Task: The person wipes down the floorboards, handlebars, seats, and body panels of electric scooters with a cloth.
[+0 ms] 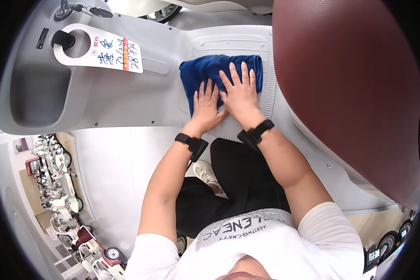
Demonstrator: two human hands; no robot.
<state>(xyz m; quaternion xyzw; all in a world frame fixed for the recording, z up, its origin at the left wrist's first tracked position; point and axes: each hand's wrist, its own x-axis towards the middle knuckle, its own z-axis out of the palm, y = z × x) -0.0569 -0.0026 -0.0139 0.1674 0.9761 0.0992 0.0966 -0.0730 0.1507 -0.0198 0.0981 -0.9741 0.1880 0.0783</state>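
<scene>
A dark blue cloth [200,70], folded and slightly rumpled, lies on the grey ribbed footboard [224,39] of a scooter. My left hand [207,108] rests flat on the cloth's near left part, fingers stretched out. Beside it, my right hand [240,93] presses on the cloth's right half with its fingers spread. The two hands nearly meet at the thumbs. Part of the cloth is hidden under them. A black band with a small box sits on each wrist.
The scooter's dark red seat [340,84] rises at the right. A white price tag [98,51] hangs from a black knob on the grey front panel, above an open storage pocket [39,98]. Several parked scooters [60,186] line the lower left; wheels [389,242] show at the lower right.
</scene>
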